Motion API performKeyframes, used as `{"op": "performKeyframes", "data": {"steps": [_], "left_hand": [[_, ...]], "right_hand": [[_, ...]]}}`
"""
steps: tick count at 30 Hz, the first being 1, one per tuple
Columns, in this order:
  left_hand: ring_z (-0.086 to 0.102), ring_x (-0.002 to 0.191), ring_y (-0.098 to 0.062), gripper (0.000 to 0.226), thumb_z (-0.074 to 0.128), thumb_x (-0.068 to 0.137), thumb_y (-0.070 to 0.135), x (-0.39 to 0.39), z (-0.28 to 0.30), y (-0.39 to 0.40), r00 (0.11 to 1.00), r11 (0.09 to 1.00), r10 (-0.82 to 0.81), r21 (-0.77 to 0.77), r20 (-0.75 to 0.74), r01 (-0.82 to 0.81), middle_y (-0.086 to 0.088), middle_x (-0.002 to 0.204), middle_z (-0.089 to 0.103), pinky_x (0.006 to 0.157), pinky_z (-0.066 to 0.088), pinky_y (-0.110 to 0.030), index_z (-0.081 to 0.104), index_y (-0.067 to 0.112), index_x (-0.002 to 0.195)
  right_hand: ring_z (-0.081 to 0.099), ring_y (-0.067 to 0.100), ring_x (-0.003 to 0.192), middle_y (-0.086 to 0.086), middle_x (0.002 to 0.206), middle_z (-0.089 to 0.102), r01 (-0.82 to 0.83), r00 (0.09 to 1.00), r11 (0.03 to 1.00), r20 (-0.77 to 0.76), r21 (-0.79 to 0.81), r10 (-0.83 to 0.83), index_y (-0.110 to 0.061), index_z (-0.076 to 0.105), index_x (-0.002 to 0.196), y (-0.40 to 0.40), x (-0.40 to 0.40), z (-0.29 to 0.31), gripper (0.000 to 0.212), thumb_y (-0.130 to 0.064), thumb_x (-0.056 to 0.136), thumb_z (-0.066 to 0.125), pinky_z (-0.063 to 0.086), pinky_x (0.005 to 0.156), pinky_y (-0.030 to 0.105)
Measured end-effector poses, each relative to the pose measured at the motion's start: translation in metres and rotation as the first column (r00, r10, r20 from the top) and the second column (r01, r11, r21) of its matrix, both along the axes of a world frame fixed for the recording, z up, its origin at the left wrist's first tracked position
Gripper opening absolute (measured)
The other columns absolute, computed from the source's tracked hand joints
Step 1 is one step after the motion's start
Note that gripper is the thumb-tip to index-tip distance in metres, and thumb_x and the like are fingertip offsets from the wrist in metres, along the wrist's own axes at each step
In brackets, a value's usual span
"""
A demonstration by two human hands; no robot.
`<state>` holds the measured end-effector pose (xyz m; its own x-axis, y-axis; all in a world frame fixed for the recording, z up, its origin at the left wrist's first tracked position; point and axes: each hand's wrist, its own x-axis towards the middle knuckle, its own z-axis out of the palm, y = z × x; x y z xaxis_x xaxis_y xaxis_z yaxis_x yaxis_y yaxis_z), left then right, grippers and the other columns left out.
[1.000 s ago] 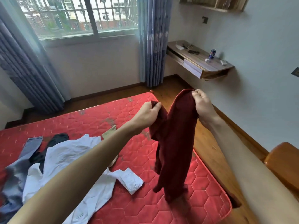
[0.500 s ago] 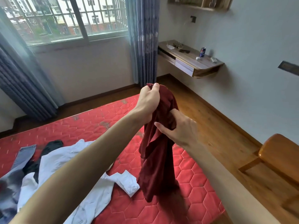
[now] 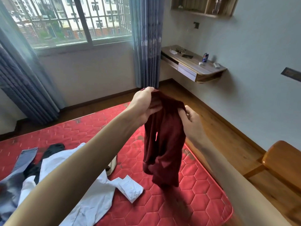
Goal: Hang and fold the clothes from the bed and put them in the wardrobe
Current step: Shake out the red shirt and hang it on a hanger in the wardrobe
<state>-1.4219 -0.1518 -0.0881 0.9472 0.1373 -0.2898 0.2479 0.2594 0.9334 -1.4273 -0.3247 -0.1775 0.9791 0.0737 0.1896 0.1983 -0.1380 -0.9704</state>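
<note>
A dark red garment (image 3: 164,144) hangs bunched in the air above the right part of the red quilted mattress (image 3: 195,193). My left hand (image 3: 145,106) grips its top edge from the left, fingers curled over the cloth. My right hand (image 3: 190,121) pinches the top edge on the right side, a little lower. On the mattress at the left lie a white shirt (image 3: 91,193), a grey-blue pair of trousers (image 3: 19,170) and a black garment (image 3: 48,154), partly covered by my left forearm.
A wooden chair (image 3: 283,162) stands at the right on the wood floor. A wall-mounted desk (image 3: 195,66) with a can and small items is in the far corner. Curtains (image 3: 146,43) flank a barred window behind the bed.
My right hand has shifted from the middle of the garment up to its top right edge. My left hand keeps its grip, and the garment now spreads slightly between both hands.
</note>
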Motion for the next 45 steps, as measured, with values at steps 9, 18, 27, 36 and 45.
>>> {"op": "performKeyframes", "data": {"steps": [9,18,27,36,45], "left_hand": [[0.076,0.075,-0.030,0.084,0.017,0.104,0.068,-0.011,-0.031,0.045,0.906,0.922,-0.213,0.232,-0.366,0.311,-0.025,0.100,0.078,0.060,0.059,-0.030,0.066,0.000,0.107],[0.064,0.087,-0.015,0.030,0.054,0.101,0.050,-0.018,-0.037,0.040,0.853,0.521,-0.347,0.836,0.391,-0.171,0.005,0.091,0.066,0.077,0.052,-0.038,0.060,0.020,0.102],[0.068,0.092,-0.016,0.019,0.063,0.096,0.024,-0.019,-0.070,0.010,0.691,0.456,-0.660,0.888,0.295,0.057,0.001,0.098,0.071,0.083,0.054,-0.046,0.063,0.014,0.112],[0.063,0.071,-0.022,0.018,0.049,0.107,0.031,-0.022,-0.049,0.008,0.696,0.314,-0.613,0.924,0.373,-0.219,0.003,0.078,0.066,0.067,0.050,-0.045,0.054,0.020,0.093],[0.061,0.066,-0.019,0.019,0.050,0.109,0.026,-0.019,-0.035,0.024,0.740,0.362,-0.510,0.890,0.439,-0.278,0.005,0.073,0.062,0.066,0.045,-0.037,0.057,0.017,0.094]], "right_hand": [[0.060,0.023,0.082,0.012,0.090,0.065,-0.283,0.934,0.958,-0.240,-0.047,0.264,0.009,0.068,0.106,-0.017,0.031,0.054,0.036,-0.024,0.107,0.056,0.050,0.071,0.026],[0.065,0.006,0.072,-0.003,0.078,0.071,-0.427,0.866,0.901,-0.320,-0.071,0.385,-0.019,0.077,0.083,-0.007,0.036,0.064,0.026,-0.021,0.104,0.062,0.052,0.067,0.018],[0.072,0.021,0.092,0.013,0.100,0.076,-0.506,0.806,0.861,-0.384,-0.054,0.450,-0.011,0.079,0.101,-0.027,0.024,0.068,0.022,-0.030,0.100,0.068,0.057,0.086,0.034],[0.066,0.002,0.086,-0.016,0.095,0.067,-0.172,0.944,0.695,0.085,-0.699,0.319,-0.030,0.060,0.117,-0.057,0.019,0.025,0.027,-0.024,0.095,0.074,0.052,0.077,0.022],[0.074,0.020,0.096,-0.003,0.105,0.078,0.108,0.964,0.706,0.247,-0.700,0.097,-0.030,0.066,0.128,-0.071,0.032,-0.031,0.025,-0.034,0.105,0.060,0.061,0.083,0.042]]}}
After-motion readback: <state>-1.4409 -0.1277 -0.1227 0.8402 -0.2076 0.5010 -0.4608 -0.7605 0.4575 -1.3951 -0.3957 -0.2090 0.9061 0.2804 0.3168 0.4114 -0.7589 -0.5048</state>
